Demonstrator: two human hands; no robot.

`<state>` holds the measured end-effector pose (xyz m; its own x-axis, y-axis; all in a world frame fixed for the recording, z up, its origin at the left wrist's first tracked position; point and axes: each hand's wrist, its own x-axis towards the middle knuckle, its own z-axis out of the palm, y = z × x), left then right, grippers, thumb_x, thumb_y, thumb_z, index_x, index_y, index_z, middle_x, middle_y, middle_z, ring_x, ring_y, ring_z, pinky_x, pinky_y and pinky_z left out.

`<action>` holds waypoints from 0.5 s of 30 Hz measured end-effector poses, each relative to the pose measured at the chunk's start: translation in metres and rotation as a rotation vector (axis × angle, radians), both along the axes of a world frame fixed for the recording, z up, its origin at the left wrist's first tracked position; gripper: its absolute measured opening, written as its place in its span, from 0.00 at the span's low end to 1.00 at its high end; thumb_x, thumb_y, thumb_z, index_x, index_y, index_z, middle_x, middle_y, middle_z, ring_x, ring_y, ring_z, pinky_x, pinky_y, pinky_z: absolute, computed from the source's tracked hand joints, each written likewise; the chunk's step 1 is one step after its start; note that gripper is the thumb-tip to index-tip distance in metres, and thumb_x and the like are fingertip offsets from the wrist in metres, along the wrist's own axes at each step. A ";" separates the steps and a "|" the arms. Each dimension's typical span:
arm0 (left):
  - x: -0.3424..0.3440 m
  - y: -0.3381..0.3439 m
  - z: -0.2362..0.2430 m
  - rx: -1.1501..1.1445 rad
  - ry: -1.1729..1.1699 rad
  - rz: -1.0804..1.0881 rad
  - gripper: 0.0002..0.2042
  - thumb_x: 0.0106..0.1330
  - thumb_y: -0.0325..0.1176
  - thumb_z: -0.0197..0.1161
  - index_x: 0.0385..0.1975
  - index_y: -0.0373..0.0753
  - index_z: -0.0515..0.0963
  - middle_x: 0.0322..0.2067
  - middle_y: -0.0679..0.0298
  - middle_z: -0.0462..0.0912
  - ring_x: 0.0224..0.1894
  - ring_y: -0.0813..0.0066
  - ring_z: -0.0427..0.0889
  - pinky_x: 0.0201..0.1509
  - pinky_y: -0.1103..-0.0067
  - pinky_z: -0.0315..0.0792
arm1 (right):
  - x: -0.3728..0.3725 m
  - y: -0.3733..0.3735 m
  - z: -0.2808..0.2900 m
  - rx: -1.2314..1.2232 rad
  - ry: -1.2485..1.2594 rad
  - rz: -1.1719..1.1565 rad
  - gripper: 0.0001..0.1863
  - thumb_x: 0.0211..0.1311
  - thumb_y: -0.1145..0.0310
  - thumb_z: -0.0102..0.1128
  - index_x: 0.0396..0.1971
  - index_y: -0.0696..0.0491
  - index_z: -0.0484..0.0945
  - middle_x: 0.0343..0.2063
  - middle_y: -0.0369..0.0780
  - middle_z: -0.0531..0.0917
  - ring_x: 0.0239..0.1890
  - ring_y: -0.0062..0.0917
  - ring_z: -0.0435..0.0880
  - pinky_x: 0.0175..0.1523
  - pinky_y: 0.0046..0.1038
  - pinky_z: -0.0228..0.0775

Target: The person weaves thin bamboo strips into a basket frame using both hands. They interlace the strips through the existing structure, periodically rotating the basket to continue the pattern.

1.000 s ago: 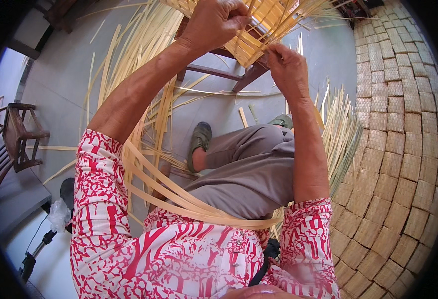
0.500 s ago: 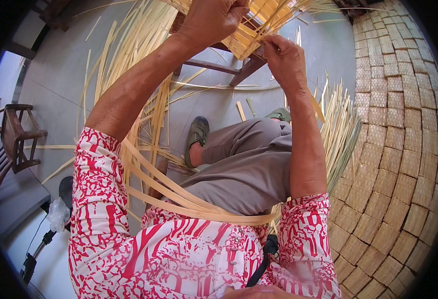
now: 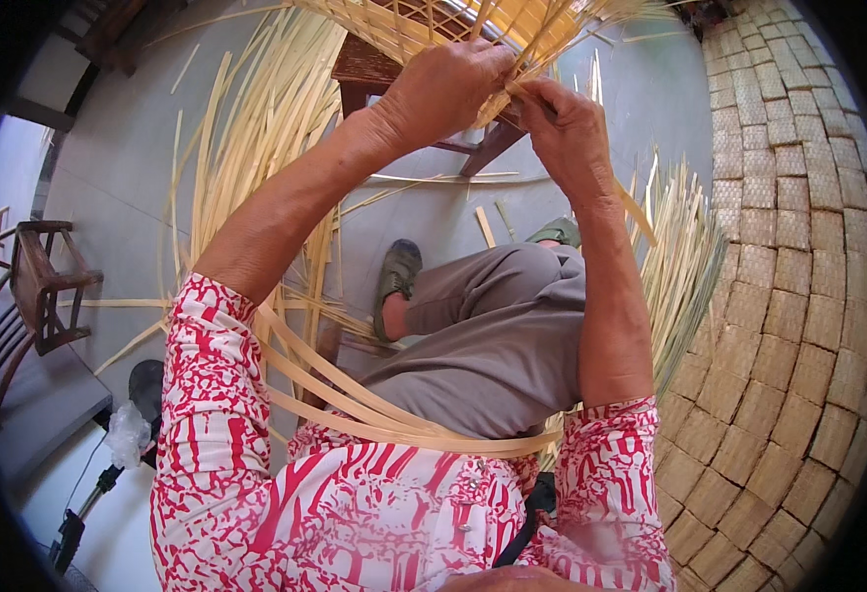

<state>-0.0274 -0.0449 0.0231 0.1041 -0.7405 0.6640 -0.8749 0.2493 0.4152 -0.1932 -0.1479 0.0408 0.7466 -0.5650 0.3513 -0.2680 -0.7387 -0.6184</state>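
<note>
At the top of the view lies a partly woven bamboo basket (image 3: 386, 30), with loose strip ends sticking out. My left hand (image 3: 453, 91) is closed at its near corner, fingers pinching bamboo strips against the weave. Close beside it, my right hand (image 3: 570, 133) pinches a strip at the same corner, thumb and forefinger together. My hands hide part of this corner. Beneath the basket stands a dark wooden stool (image 3: 362, 67). Several pale bamboo strips (image 3: 394, 426) lie in a curve across my lap.
Long bamboo strips (image 3: 246, 148) spread over the grey floor to the left. Another bundle of strips (image 3: 680, 266) fans out by my right arm. Rows of stacked woven pieces (image 3: 779, 296) line the right side. A small wooden chair (image 3: 49, 281) stands far left.
My left hand has come down and right, to the basket's near corner beside my right hand. The right hand still pinches there, slightly lower in view.
</note>
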 end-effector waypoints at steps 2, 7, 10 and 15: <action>0.004 0.001 0.006 0.030 -0.039 -0.031 0.06 0.66 0.26 0.62 0.39 0.35 0.76 0.31 0.52 0.81 0.37 0.47 0.83 0.40 0.63 0.78 | -0.002 0.004 0.003 -0.091 0.009 -0.003 0.08 0.65 0.62 0.65 0.39 0.49 0.85 0.26 0.43 0.86 0.31 0.41 0.87 0.36 0.37 0.77; 0.017 0.008 0.021 0.026 -0.088 -0.134 0.07 0.63 0.28 0.66 0.39 0.37 0.81 0.30 0.55 0.83 0.34 0.54 0.85 0.40 0.68 0.79 | -0.002 0.014 0.019 -0.337 -0.008 0.058 0.08 0.67 0.61 0.63 0.34 0.50 0.81 0.28 0.43 0.86 0.34 0.41 0.86 0.34 0.42 0.76; 0.022 0.013 0.029 0.082 -0.091 -0.173 0.07 0.62 0.27 0.68 0.39 0.38 0.83 0.30 0.59 0.85 0.32 0.64 0.87 0.37 0.74 0.80 | -0.002 0.011 0.019 -0.384 0.027 0.012 0.12 0.67 0.57 0.63 0.29 0.49 0.79 0.26 0.43 0.85 0.31 0.41 0.86 0.33 0.41 0.75; 0.023 0.028 0.042 0.261 0.069 -0.228 0.07 0.62 0.26 0.69 0.39 0.37 0.83 0.29 0.62 0.87 0.31 0.73 0.87 0.35 0.78 0.81 | -0.004 0.004 0.019 -0.375 0.044 0.005 0.19 0.66 0.47 0.61 0.26 0.47 0.78 0.18 0.39 0.82 0.25 0.40 0.85 0.29 0.39 0.74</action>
